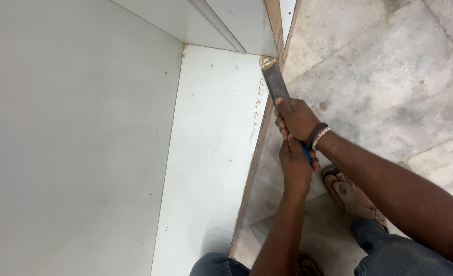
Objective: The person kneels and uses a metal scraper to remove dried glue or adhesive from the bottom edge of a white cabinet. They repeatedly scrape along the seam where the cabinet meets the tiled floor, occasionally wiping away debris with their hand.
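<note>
Material: white laminate board (213, 153), raw wood showing along its edge, laid flat beside a grey panel (73, 138).
Tool: flat dark metal file (276, 83), blue handle partly hidden, its tip set on the board's far corner at 12 o'clock, where a curl of shaving (268, 62) is seen.
Right hand (299, 118): closed over the blade at its handle end, thumb laid along the metal; bracelets (317, 136) worn at the wrist.
Left hand (296, 166): closed round the blue handle just behind, at 6 o'clock of the right hand, the two touching.
Position: the file is held along the board's right edge, angled toward 11 o'clock.
Floor: grey marble tiles (385, 76) at 3 o'clock; a sandalled foot (351, 197) near the hands.
Technique (judged): the blade is best kept flat to the edge, pressure even from both hands, strokes run lengthwise so the laminate is not chipped at the corner.
Risk (judged): tilting may gouge the white face.
</note>
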